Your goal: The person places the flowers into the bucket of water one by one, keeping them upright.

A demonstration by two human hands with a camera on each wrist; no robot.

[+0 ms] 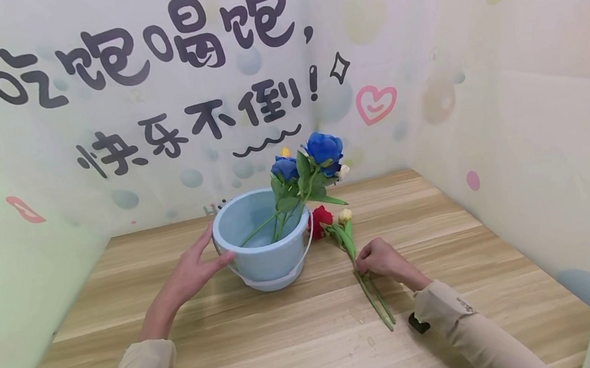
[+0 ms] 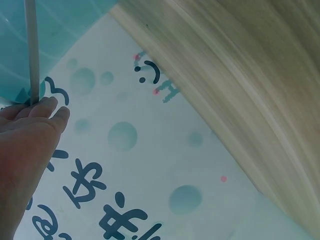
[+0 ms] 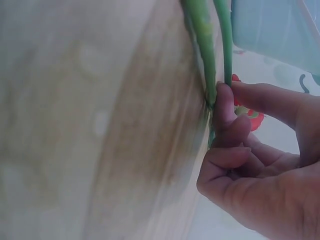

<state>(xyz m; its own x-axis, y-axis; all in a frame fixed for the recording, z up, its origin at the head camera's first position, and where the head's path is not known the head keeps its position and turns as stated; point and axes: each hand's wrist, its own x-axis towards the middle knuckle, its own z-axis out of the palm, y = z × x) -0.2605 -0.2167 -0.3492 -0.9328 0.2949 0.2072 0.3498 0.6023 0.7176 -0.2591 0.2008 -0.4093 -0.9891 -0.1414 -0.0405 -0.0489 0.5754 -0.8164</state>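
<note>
A light blue bucket (image 1: 267, 267) stands upright on the table, holding blue flowers (image 1: 324, 148) and smaller yellow and white blooms, their green stems leaning to the right. Against the bucket's left side rests my left hand (image 1: 193, 276), thumb near the front rim and the other fingers spread on the outer wall. To the right lie a red flower (image 1: 321, 221) and a pale yellow tulip (image 1: 345, 216). My right hand (image 1: 384, 259) pinches a green flower stem (image 3: 226, 45) between thumb and forefinger, low over the wood. Which bloom it belongs to I cannot tell.
The wooden table (image 1: 224, 340) meets printed walls at the back and sides. A white carrying handle (image 1: 271, 282) hangs across the bucket's front. Near the right sleeve is a small black item (image 1: 418, 323). Some wet-looking spots (image 1: 371, 341) mark the tabletop.
</note>
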